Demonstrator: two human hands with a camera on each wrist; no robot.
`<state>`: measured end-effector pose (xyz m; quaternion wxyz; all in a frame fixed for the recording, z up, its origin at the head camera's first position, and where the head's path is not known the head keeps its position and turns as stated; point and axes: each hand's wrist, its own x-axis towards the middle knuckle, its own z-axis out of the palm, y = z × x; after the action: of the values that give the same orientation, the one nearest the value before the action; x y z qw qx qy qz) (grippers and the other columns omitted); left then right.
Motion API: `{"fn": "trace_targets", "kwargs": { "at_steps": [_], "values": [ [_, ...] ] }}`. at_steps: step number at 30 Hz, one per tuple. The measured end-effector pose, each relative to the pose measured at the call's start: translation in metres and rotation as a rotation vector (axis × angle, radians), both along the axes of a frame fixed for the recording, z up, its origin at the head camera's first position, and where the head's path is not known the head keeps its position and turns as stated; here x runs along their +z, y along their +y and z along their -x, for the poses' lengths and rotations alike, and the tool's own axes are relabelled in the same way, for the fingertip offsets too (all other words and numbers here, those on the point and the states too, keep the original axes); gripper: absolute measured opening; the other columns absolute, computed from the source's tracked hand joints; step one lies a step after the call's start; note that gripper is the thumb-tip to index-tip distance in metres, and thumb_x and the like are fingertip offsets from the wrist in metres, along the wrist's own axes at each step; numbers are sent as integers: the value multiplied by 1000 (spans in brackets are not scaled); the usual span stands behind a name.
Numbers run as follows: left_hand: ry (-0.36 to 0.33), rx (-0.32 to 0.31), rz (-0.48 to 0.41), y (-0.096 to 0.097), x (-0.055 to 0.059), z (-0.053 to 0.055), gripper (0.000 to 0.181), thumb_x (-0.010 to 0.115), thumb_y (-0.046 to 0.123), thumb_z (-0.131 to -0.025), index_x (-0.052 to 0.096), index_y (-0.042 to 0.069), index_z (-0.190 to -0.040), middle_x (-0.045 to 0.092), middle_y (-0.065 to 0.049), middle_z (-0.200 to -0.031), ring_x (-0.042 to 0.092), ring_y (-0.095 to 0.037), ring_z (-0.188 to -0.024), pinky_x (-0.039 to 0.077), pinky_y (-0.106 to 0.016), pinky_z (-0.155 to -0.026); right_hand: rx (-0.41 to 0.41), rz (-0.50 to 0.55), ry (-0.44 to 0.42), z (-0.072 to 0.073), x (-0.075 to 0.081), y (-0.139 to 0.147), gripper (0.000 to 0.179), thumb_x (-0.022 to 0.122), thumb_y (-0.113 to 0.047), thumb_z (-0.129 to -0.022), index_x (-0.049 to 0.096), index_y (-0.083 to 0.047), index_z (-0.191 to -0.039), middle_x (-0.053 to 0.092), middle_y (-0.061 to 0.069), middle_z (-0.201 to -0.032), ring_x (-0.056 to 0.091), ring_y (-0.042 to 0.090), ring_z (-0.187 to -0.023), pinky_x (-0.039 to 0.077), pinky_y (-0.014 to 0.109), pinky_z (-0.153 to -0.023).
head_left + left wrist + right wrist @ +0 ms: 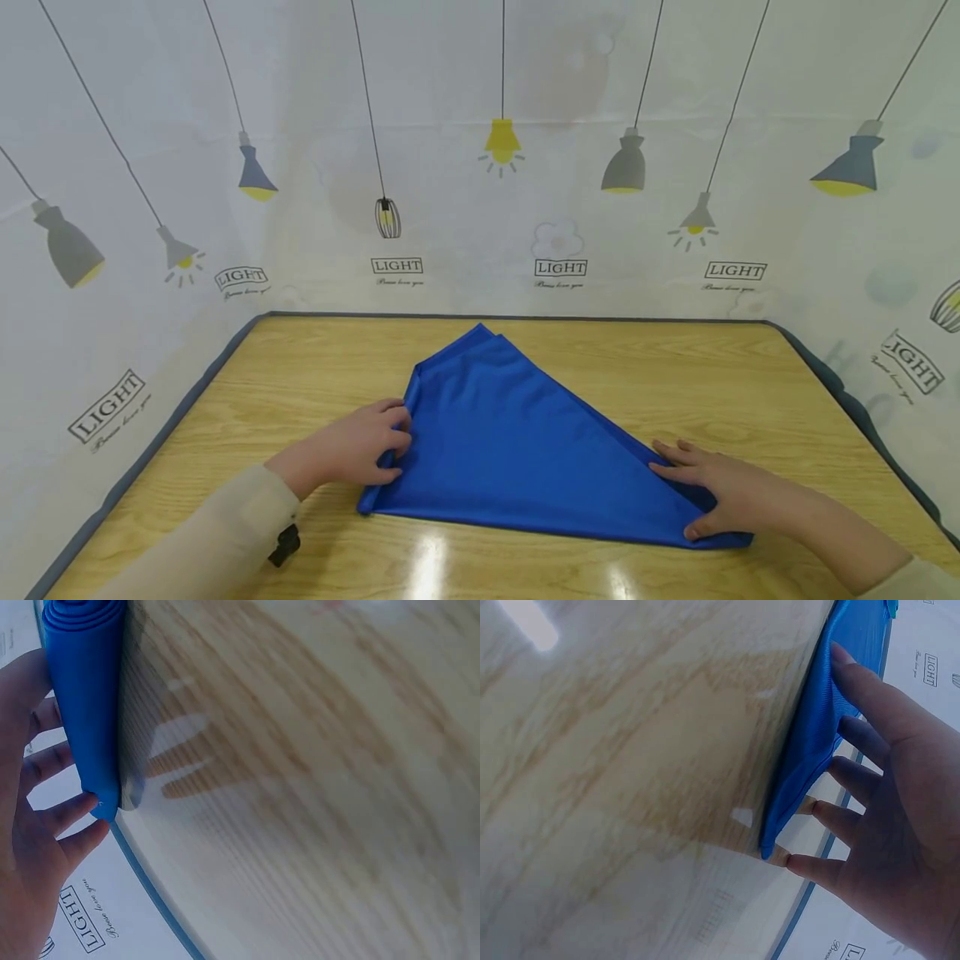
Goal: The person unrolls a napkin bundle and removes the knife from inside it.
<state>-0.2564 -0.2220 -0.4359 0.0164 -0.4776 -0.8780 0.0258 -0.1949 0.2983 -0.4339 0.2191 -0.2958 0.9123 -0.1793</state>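
Observation:
A blue cloth (517, 433) lies on the table, folded to a slanted shape with its peak at the back. Its left edge is wound into a roll (90, 705), whose spiral end shows in the left wrist view. My left hand (367, 442) holds this rolled edge with curved fingers, the thumb nearer the front. At the cloth's right corner, my right hand (723, 487) rests with fingers spread, its thumb on the cloth near the front edge. In the right wrist view that corner narrows to a thin tip beside the fingers (825, 870).
The wood-grain table (315, 358) carries glossy reflections at the front. A pale wall covering (450, 67) printed with lamps rises at the back and both sides, meeting the table along a dark border (637, 318). A small black item (285, 546) sits at the left sleeve.

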Motion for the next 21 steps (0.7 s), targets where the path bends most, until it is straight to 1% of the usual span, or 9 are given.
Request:
{"fn": "trace_targets", "kwargs": {
  "at_steps": [4,7,9,11,14,17,21],
  "values": [
    [-29,30,-3,-2,3,-2,21,77,31,-81,59,21,-79,53,-5,-107,51,-35,-117,40,-49,-102,4,1,-1,0,0,0,88,77,-51,-75,47,-7,-145,25,22,-155,17,54,-137,32,69,-95],
    [-48,50,5,-4,6,-4,20,76,29,-82,58,19,-81,53,-6,-108,54,-28,-108,44,-44,-97,11,3,9,0,0,1,88,77,-51,-75,47,-6,-144,26,23,-155,17,55,-137,33,69,-94],
    [-58,60,6,-6,7,-5,17,75,27,-83,60,19,-83,53,-6,-109,53,-24,-102,47,-40,-91,13,6,11,0,0,1,88,76,-51,-75,47,-6,-144,26,23,-154,18,55,-136,33,69,-95],
    [-70,72,3,-8,6,-6,15,74,26,-84,61,19,-85,52,-6,-111,52,-21,-97,48,-38,-85,13,12,11,0,-1,2,88,76,-51,-76,47,-6,-144,27,23,-154,18,55,-136,32,69,-95],
    [-80,80,-14,-11,5,-7,12,73,23,-84,62,18,-87,52,-6,-113,52,-21,-97,48,-39,-86,13,13,10,0,-1,2,88,76,-52,-76,47,-6,-144,26,23,-155,18,55,-137,32,69,-95],
    [-89,102,-17,-14,3,-7,9,71,21,-84,62,19,-87,51,-6,-114,51,-20,-96,48,-39,-85,18,8,16,1,-2,3,88,76,-53,-75,47,-7,-145,26,22,-155,18,55,-136,32,69,-95],
    [-101,132,-21,-18,3,-7,6,67,17,-83,62,20,-86,51,-6,-114,50,-18,-91,48,-37,-80,17,6,18,1,-3,2,88,75,-53,-75,47,-7,-145,26,22,-155,18,55,-137,32,69,-95]
  ]
}}
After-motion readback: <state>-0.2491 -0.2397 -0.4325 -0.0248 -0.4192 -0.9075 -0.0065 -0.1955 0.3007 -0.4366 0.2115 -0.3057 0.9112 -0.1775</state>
